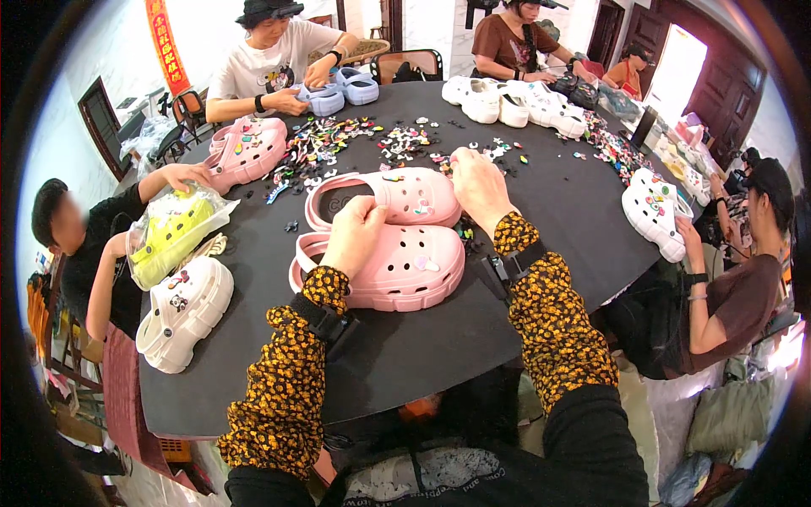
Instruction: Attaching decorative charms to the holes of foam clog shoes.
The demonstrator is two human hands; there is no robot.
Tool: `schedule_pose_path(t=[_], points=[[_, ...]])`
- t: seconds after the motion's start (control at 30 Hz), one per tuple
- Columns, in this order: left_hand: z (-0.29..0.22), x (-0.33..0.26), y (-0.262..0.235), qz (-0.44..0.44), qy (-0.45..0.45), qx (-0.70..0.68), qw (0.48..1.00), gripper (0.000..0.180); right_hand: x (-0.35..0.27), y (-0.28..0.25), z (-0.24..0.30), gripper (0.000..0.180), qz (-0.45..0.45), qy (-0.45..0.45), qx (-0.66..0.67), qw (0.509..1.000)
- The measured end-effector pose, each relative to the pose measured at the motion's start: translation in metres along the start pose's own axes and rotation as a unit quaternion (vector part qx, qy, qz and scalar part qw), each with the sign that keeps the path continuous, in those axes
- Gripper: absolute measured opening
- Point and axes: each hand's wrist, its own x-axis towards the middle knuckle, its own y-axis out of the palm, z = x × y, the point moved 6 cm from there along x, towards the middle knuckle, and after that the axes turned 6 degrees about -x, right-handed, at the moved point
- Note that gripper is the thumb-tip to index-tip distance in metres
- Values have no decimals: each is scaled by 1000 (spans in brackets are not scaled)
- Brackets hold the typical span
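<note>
Two pink clogs lie side by side in front of me, toes to the right. My left hand (356, 235) is closed on the near rim of the far pink clog (427, 188), its thumb beside the foot opening. The near pink clog (405, 275) sits partly under that wrist and carries a pale charm near its toe. On the far clog are a yellowish charm and a pink-and-white charm. My right hand (481, 190) hovers beside the far clog's toe, fingers pinched together; what they hold, if anything, is hidden. Small colourful charms (405, 145) lie scattered beyond.
A white clog (187, 308) and a bagged yellow-green clog (173, 232), held by a person, are at the left. Another pink clog (249, 152) stands farther back. Across the black table (414, 372), people handle blue clogs (325, 95) and white clogs (655, 211).
</note>
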Motion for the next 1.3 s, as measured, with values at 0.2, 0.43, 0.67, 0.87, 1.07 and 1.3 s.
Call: schedule_pose_path(t=[0.2, 0.43, 0.67, 0.87, 1.07, 1.3], points=[[11, 0, -6, -48, 19, 3, 999, 19, -11, -15, 36, 17, 17, -91, 167, 982], [5, 4, -1, -16, -20, -8, 1000, 21, -34, -19, 69, 30, 0, -257, 62, 965], [4, 6, -3, -3, -13, 24, 1000, 20, -32, -11, 68, 32, 18, -225, 39, 973], [6, 7, 0, 16, -24, -30, 999, 18, -28, -9, 70, 31, 48, -227, 52, 971], [-3, 5, -2, 27, -48, 3, 998, 18, -29, -4, 70, 32, 65, -218, -4, 974], [-8, 8, -3, 6, -16, 37, 999, 20, -35, -13, 67, 23, 12, -248, 0, 969]])
